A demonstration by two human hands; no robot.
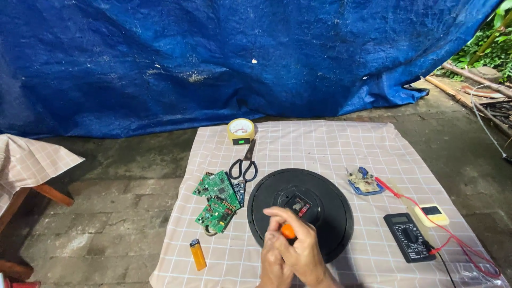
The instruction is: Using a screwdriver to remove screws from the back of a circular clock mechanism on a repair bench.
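Both hands meet low on the checked cloth (330, 144), over the near edge of a round black disc (300, 213) (it looks like the back of a wall clock). The right hand (301, 248) has its fingers clamped on an orange-handled screwdriver (288, 231), its fingertips reaching toward the disc's central module (298, 204). The left hand (271, 264) presses against the right from below; whether its fingers grip anything cannot be told. Left of the disc lie green circuit boards (216, 200), scissors (244, 166) and an orange lighter (198, 254). A black multimeter (409, 237) lies to the right.
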